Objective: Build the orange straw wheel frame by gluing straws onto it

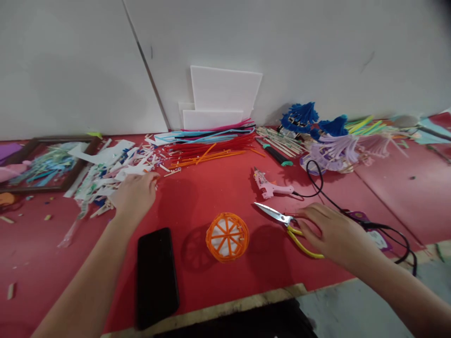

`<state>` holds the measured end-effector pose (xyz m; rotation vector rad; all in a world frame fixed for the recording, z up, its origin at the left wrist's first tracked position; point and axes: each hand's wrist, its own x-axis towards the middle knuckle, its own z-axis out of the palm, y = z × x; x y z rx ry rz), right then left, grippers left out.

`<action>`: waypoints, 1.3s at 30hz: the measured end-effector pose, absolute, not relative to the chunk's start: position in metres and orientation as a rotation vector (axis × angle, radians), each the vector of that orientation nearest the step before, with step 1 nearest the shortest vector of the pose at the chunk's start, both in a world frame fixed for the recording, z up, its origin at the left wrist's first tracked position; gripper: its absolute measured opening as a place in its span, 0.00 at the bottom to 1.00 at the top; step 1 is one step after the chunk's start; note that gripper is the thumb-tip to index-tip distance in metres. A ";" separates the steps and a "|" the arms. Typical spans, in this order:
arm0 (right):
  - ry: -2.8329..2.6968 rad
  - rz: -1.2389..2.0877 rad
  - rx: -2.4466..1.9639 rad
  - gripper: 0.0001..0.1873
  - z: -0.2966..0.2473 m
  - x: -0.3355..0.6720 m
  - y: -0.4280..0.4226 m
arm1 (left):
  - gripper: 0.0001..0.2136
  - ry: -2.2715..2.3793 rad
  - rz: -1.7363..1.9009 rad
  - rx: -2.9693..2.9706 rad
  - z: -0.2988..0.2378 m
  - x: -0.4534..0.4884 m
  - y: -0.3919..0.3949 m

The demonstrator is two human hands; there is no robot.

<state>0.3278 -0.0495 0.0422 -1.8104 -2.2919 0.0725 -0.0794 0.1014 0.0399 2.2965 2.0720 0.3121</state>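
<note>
My right hand (326, 232) is closed at the yellow-handled scissors (276, 215), its thumb and fingers on the handle. The blades are together and point left. Over the edge of the scrap pile (109, 171), my left hand (136, 195) has its fingers bent together; a tiny orange bit shows near the fingertips, but what they hold is unclear. Between my hands sits a round orange piece (227, 237) with spokes over a white base, like a citrus slice. A pink glue gun (269, 185) lies beyond the scissors.
A black phone (157, 277) lies at the front left. Behind are red strips (214, 145), white boards (225, 89), a dark-handled tool (278, 155) and purple fanned pieces (333, 150). A black cord (333, 202) runs behind my right hand. A brown frame (66, 180) holds scraps.
</note>
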 end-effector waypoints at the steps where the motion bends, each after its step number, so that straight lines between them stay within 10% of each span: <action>1: -2.269 0.052 -1.747 0.11 0.050 0.318 -0.047 | 0.16 2.092 0.378 2.282 0.042 -0.078 0.100; 13: -2.133 1.121 -1.270 0.08 0.036 0.205 0.039 | 0.14 1.359 0.439 1.868 0.031 0.004 0.033; 39: -2.106 1.160 -1.277 0.09 0.038 0.196 0.021 | 0.06 1.391 0.481 1.821 0.038 0.018 0.008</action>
